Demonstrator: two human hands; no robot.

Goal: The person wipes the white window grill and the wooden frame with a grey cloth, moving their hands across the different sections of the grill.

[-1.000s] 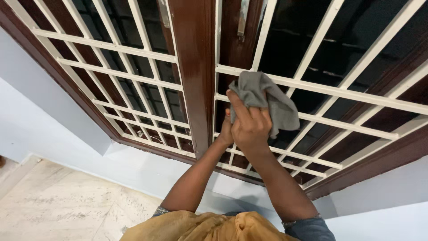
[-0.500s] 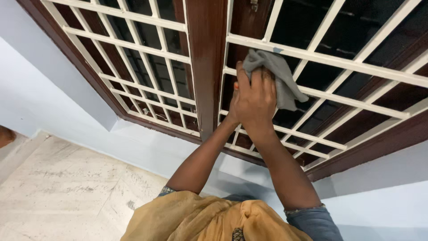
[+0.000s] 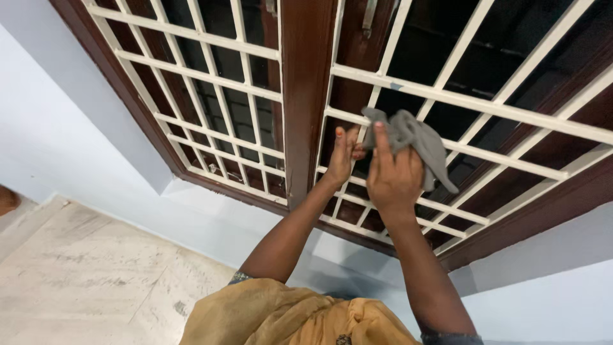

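Observation:
My right hand grips a grey cloth and presses it against the white metal window grille, where an upright bar crosses a horizontal one. My left hand is just to its left, fingers wrapped around an upright bar of the same grille panel. Both forearms reach up from the bottom of the view. A dark brown wooden post divides this panel from the left grille panel.
The window has a dark brown wooden frame set in a pale blue wall. A pale blue ledge runs under it. Beige tiled floor lies at lower left. A mustard-coloured garment fills the bottom edge.
My right hand with the cloth has slid down and to the right along the grille. My left hand has come out from behind it and now shows on the upright bar.

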